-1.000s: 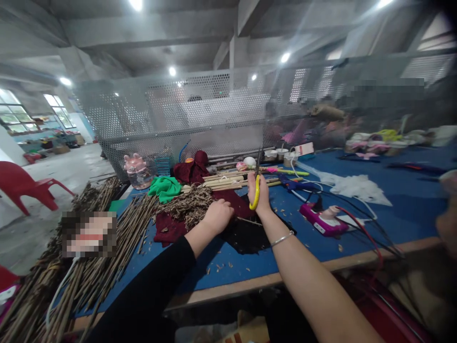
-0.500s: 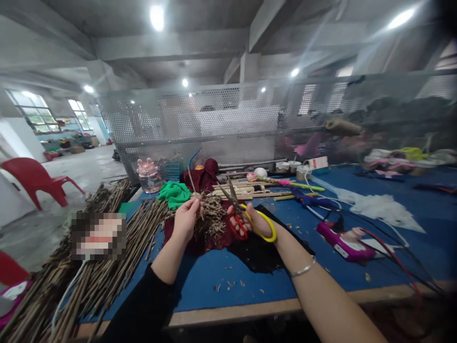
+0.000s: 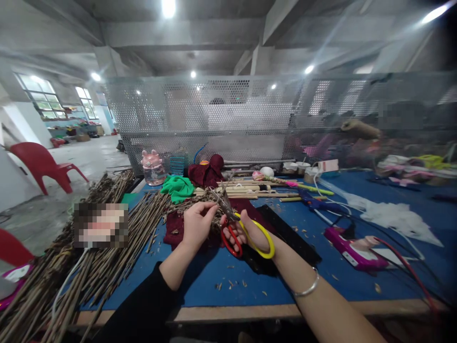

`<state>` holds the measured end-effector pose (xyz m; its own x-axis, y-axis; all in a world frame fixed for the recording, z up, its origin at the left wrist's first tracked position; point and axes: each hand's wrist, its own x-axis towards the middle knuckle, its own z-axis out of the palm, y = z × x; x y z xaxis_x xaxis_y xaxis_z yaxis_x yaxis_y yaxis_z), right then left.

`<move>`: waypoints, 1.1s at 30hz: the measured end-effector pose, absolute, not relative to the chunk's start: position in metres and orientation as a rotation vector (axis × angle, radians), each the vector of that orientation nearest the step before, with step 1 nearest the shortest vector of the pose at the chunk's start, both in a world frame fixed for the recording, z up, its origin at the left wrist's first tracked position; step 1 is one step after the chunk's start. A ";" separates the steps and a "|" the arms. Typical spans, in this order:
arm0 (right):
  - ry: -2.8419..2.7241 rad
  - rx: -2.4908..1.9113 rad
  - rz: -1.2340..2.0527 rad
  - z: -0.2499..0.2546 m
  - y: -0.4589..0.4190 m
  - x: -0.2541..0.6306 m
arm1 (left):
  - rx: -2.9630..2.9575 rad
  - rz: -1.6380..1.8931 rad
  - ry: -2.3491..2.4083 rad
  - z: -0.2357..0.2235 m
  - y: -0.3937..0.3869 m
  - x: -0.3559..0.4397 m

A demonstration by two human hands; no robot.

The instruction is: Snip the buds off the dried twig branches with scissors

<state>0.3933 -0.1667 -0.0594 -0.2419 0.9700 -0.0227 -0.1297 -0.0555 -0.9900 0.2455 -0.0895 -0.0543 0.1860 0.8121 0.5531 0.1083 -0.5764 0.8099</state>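
Observation:
My right hand (image 3: pixel 246 231) grips a pair of scissors (image 3: pixel 225 206) with one red and one yellow handle loop, fingers through the red one. The blades point away and up to the left, their tips beside my left fingertips. My left hand (image 3: pixel 198 223) is closed in a pinch on a thin dried twig, mostly hidden now by fingers and blades. Behind both hands lies a tangle of dried twigs (image 3: pixel 216 221) on a dark red cloth (image 3: pixel 173 231). A black cloth (image 3: pixel 285 233) lies to the right under my right wrist.
Long brown sticks (image 3: pixel 130 243) cover the table's left side. A green cloth (image 3: pixel 177 188) and a pink-lidded jar (image 3: pixel 152 169) stand behind. Pale rods (image 3: pixel 243 193) lie at the back. Rightward are a blue glue gun (image 3: pixel 317 202), a purple power strip (image 3: pixel 353 250) and cables.
The scissors have moved left and their blades now meet my left fingertips. The twig that stood up from my left hand no longer shows. The view has shifted slightly.

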 end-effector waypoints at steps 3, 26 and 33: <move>-1.237 -0.978 1.474 -0.057 -0.166 0.391 | 1.899 1.407 0.830 -0.054 -0.093 0.246; -1.268 -1.298 0.885 -0.053 -0.158 0.397 | 0.994 0.823 0.643 -0.054 -0.102 0.260; -1.356 -1.257 0.891 -0.048 -0.162 0.389 | 1.065 0.809 0.631 -0.057 -0.104 0.260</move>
<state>0.3891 -0.1620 -0.0483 0.0856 0.9767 0.1970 0.2073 0.1759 -0.9623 0.2605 -0.1039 -0.0571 0.5626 0.8240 -0.0669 -0.2661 0.2572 0.9290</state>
